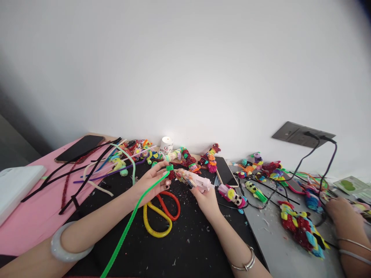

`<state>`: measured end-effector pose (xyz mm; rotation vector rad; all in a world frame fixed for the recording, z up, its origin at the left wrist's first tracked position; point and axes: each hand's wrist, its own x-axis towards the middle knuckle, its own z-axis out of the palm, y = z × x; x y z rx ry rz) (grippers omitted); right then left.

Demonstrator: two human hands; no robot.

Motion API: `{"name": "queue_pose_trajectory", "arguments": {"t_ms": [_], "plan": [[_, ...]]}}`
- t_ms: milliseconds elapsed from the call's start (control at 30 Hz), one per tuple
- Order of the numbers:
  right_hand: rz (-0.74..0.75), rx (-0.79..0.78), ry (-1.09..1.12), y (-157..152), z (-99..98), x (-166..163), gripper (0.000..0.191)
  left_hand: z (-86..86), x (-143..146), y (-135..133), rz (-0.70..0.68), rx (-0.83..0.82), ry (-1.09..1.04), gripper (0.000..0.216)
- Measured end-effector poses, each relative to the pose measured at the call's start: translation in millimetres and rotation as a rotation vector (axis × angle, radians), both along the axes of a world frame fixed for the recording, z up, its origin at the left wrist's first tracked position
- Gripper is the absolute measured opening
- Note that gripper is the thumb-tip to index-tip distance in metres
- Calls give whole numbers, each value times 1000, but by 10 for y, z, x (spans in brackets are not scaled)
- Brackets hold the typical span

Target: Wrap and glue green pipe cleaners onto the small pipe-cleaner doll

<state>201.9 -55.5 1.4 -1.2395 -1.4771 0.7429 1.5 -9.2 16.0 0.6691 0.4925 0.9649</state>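
My left hand (152, 180) pinches the curled end of a long green pipe cleaner (127, 227) that trails down toward the bottom edge. Its tip touches a small colourful pipe-cleaner figure (181, 175) lying between the hands. My right hand (206, 200) is closed round a pink glue gun (199, 182), whose nozzle points left at that figure. A pale bangle sits on my left wrist and a thin silver bracelet on the right.
Scissors (160, 214) with red and yellow handles lie on the black mat (185, 239). Loose pipe cleaners (92, 170), two phones (79, 148) (226, 172), several finished figures (301, 227) and cables fill the desk. Another person's hand (340, 210) works at the right.
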Motion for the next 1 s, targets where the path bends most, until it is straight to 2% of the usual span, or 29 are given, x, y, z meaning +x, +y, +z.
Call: {"name": "queue_pose_trajectory", "arguments": {"t_ms": [267, 400, 533, 633, 733, 800, 1000], "plan": [[-166, 9, -141, 26, -36, 75, 25, 65, -15, 7, 15, 0, -12, 32], [-253, -31, -437, 17, 21, 92, 19, 29, -22, 22, 25, 9, 5, 30], [-228, 12, -747, 2, 34, 63, 31, -42, -13, 23, 45, 93, 68, 28], [-242, 11, -877, -28, 34, 17, 43, -47, 2, -7, 86, 174, 173, 24], [-247, 65, -882, -77, 79, -42, 53, -22, 17, -46, 121, 274, 308, 22], [-211, 145, -832, -114, 125, -92, 52, -7, 26, -72, 115, 346, 380, 20], [-64, 331, -745, -193, 155, -252, 19, -41, 77, -148, 45, 523, 464, 17]]}}
